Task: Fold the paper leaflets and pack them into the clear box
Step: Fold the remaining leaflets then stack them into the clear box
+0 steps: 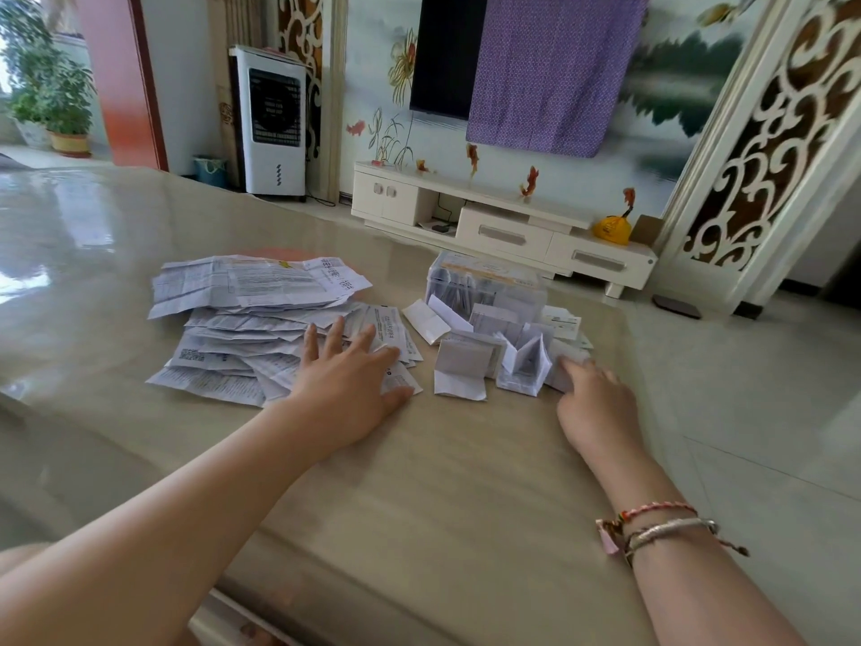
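The loose heap of unfolded leaflets (261,319) is spread over the left of the worktop (419,482), and the left hand (347,380) is laid flat on its near right edge, fingers (363,340) straight and fanned apart. Should that hand be drawn sideways, several sheets could be dragged together, since the glossy surface appears to give little grip; the overlapping stack could also be fanned out further and pushed toward the folded pieces.

To the right, a cluster of folded leaflets (494,352) is gathered just in front of the clear box (484,282), which stands at the far side and already seems to be partly filled. Several folds are seen springing open, so they may be expected to unfold or jam when packed. The right hand (598,403) is placed at the near right of this cluster, its fingertips (570,366) touching a folded piece; whether it is pinched or merely pressed cannot be told. The box lies beyond both hands, nearer the right one.
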The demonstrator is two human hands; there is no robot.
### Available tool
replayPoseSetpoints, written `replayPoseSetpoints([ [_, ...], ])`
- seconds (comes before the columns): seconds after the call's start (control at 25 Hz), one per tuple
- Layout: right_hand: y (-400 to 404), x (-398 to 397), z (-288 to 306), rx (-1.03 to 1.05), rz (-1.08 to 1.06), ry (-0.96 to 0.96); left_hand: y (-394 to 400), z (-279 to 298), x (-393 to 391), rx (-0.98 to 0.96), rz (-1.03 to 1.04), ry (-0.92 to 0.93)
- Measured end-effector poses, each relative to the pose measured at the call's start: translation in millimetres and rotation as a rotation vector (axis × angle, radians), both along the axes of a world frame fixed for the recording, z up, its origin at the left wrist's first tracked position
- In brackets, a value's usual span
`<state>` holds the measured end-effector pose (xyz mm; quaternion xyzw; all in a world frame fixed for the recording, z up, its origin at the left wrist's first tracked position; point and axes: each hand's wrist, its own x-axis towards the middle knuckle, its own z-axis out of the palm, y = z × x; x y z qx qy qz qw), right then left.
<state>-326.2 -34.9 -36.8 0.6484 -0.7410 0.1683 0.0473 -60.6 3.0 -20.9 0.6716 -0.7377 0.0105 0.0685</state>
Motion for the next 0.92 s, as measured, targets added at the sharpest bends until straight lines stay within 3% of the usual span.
replayPoseSetpoints([
  [0.12,9,7,8,-0.221,0.071,-0.092,-1,0,4,-0.013,0.005,0.032],
  [0.2,19,25,15,-0.396,0.258,-0.122,-1,1,10,-0.046,0.016,0.051],
  [0.28,27,51,20,-0.442,0.489,-0.11,0,3,20,-0.092,0.039,0.073],
  [0.52,12,137,25,-0.198,0.841,-0.173,7,14,66,-0.074,0.18,0.095],
  [0.64,-15,183,27,-0.161,0.862,-0.254,10,11,91,-0.026,0.248,0.107],
  [0.76,-44,226,29,-0.124,0.844,-0.309,15,-2,95,0.097,0.188,0.167],
  [0.92,-86,257,27,0.075,0.796,-0.094,15,-17,94,0.209,0.091,0.18],
])
